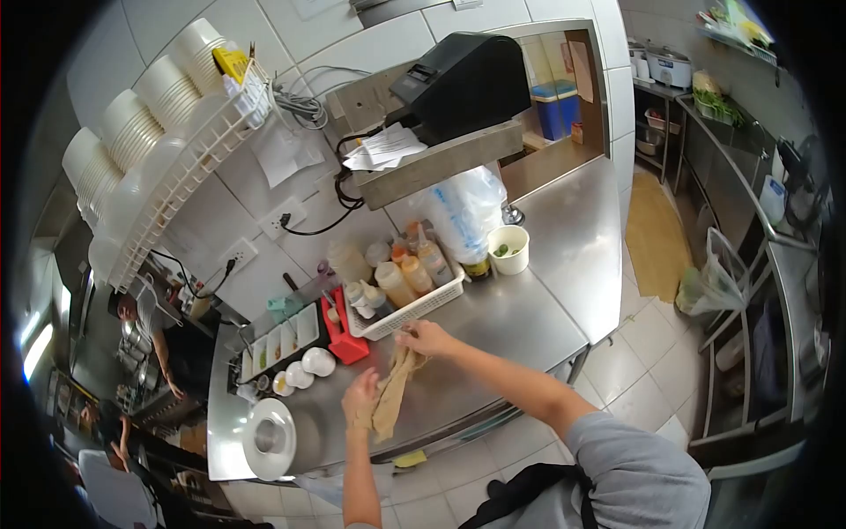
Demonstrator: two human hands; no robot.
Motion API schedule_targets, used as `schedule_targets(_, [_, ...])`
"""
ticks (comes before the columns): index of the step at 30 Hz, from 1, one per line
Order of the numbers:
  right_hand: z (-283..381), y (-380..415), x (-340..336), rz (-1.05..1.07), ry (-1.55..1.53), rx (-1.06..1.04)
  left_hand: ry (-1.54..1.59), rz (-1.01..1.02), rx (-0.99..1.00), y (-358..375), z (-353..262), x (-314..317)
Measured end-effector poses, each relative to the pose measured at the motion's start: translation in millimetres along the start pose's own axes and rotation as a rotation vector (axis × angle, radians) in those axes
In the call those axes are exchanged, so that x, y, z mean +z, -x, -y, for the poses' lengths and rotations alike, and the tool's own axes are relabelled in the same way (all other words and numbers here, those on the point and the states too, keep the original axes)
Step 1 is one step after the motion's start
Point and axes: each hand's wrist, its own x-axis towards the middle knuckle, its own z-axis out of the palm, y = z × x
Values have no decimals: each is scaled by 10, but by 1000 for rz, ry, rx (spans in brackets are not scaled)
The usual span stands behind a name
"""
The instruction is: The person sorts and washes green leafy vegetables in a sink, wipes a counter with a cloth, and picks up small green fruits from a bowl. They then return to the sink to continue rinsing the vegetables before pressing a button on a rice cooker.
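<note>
Cloth of crumpled tan fabric (394,388) sits at lower centre, its top pinched by the right hand (426,339); the left hand (359,398) touches its side, closure unclear. Even tension, clear of the white slotted plastic basket (410,317), would control it best.

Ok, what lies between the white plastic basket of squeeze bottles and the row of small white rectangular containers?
A red plastic object lies between the basket and the containers, as the head view shows.

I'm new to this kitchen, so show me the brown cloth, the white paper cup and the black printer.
Brown cloth (393,392): head view, its middle.
White paper cup (508,261): head view, outer wall.
Black printer (471,84): head view, side casing.
</note>
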Motion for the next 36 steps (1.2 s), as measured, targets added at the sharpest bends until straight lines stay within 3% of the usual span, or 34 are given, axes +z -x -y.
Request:
schedule_targets(2, [-481,82,-342,-145,232,-282,93,88,-341,73,46,289])
schedule_targets(5, [-934,468,-1153,-166,191,-434,349,203,-468,-23,-736,664])
schedule_targets(7, [-880,920,-1882,17,136,-140,37,43,-191,-52,-1044,1125])
schedule_targets(8, [-812,1104,-2229,94,52,122,-43,65,-307,-149,-1296,1116])
schedule_targets(9, [-959,1238,-2525,84,16,172,-70,-49,-322,-253,-1269,1281])
schedule_targets(11, [-1320,1506,-3056,-26,0,126,-74,-8,-456,-422,-1255,1359])
schedule_targets(14, [-1467,1687,-3764,-36,49,111,-158,-158,-434,-700,-1017,1397])
schedule_targets(16, [-1553,1754,-4107,-53,-61,374,-31,-176,-368,-921,-624,1556])
schedule_targets(18, [-1666,1775,-4297,-94,-144,410,52,-65,-569,-1123,11,2009])
schedule_targets(20, [-1827,1853,-4659,-128,-206,477,-266,-72,-678,-1229,-529,1783])
schedule_targets(22, [-2015,1862,-4992,-177,-204,471,-495,-705,-570,-1140,-1557,1625])
schedule_targets(24, [-2184,1794,-5284,-192,-190,494,169,-749,-492,-1048,-2586,1515])
schedule_targets(25, [-2266,1757,-5513,-205,-185,503,444,-688,-568,-1120,-3299,1483])
schedule_targets(26, [-2341,1680,-5710,-245,-181,505,938,-607,-559,-1193,-3733,1675])
schedule_targets(29, [-2318,1324,-6305,-256,-103,503,1485,102,-214,-1706,-5008,2119])
schedule_targets(32, [-2433,1051,-7011,-148,30,494,1579,585,16,-2470,-6121,2632])
schedule_targets(33, [-2520,1017,-7269,-85,285,377,1548,703,94,-2694,-6450,2763])
schedule_targets(36, [-2755,1145,-7943,-252,378,382,1365,906,390,-3381,-7240,3249])
